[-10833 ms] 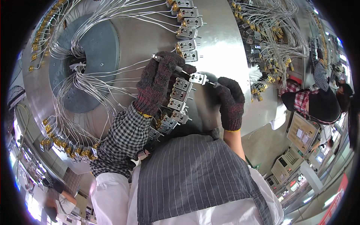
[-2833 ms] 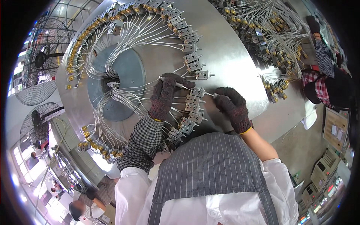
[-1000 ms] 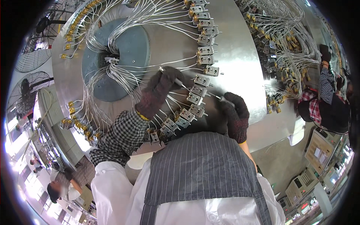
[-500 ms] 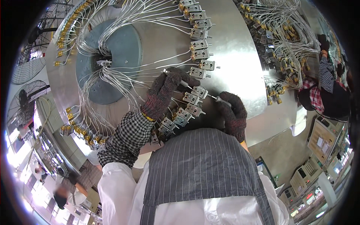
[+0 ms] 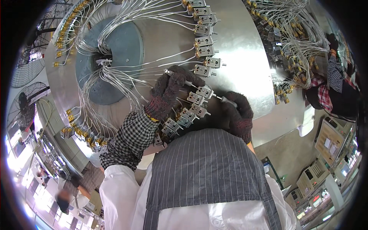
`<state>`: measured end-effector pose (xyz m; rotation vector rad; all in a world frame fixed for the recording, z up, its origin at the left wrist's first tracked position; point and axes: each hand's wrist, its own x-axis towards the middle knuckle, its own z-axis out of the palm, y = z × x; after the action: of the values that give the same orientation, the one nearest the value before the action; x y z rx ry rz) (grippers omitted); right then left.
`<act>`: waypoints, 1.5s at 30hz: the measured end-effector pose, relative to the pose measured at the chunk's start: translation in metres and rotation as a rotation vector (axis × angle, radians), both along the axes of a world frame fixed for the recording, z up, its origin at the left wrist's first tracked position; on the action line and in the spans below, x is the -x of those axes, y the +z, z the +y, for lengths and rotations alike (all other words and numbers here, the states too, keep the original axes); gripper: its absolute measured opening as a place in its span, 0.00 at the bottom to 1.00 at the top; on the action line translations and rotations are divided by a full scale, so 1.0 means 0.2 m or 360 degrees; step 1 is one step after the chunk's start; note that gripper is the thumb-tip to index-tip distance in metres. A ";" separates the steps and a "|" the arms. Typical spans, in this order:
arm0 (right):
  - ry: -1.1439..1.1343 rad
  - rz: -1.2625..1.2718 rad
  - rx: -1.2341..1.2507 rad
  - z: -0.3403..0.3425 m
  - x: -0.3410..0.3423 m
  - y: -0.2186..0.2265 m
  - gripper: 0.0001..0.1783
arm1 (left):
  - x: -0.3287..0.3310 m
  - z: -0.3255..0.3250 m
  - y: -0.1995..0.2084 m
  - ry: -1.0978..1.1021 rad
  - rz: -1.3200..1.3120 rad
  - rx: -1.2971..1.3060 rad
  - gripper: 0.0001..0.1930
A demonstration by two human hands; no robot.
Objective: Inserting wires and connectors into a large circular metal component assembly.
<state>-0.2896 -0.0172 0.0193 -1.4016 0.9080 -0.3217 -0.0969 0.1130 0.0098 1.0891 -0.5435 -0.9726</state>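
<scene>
My left hand [image 5: 168, 90], in a dark knit glove, is closed round a slim silver rod-shaped tool [image 5: 188, 83]. Its front end points at a small silver metal block [image 5: 205, 92] with brass fittings and white wires in the row along the rim. From the other side my right hand [image 5: 240, 111], gloved alike, grips a screwdriver-like tool [image 5: 229, 101] with a grey handle. Its thin shaft reaches the same block's outer end, where a short pin sticks out. More such blocks [image 5: 186, 117] sit close together below. The right fingertips are partly hidden.
The blocks line a round metal table [image 5: 168, 42] with a blue-grey centre disc [image 5: 130, 50], from which bundles of white wires [image 5: 119, 78] fan out. Another wired cluster [image 5: 291, 42] lies at the right, beside a co-worker in a checked sleeve [image 5: 334, 74]. Fans [image 5: 28, 71] stand at left.
Both hands keep nearly the same hold and place at the block. The table and wires appear shifted very slightly left and up in view. A person at lower left has moved a little.
</scene>
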 end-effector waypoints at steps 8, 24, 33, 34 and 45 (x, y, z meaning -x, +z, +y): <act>-0.0070 0.0055 -0.0198 0.01 0.03 -0.04 0.13 | -0.02 0.01 -0.03 -0.0114 0.0121 0.0041 0.24; -0.0054 0.0048 -0.0109 0.00 0.02 -0.05 0.16 | -0.04 0.02 -0.05 -0.0152 0.0016 0.0075 0.22; 0.0741 0.0047 0.1224 -0.07 0.01 -0.03 0.15 | -0.05 0.01 0.05 -0.0025 0.0199 -0.0204 0.20; 0.0720 0.0017 0.1271 -0.07 0.01 -0.03 0.14 | -0.04 0.01 0.03 -0.0027 0.0202 -0.0208 0.20; -0.0039 0.0093 -0.0064 -0.03 0.03 -0.05 0.13 | -0.02 0.03 0.02 -0.0053 -0.0021 -0.0160 0.20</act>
<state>-0.2952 -0.0234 0.0085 -1.3696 0.9752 -0.2805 -0.0922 0.1196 0.0138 1.1797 -0.5295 -1.0311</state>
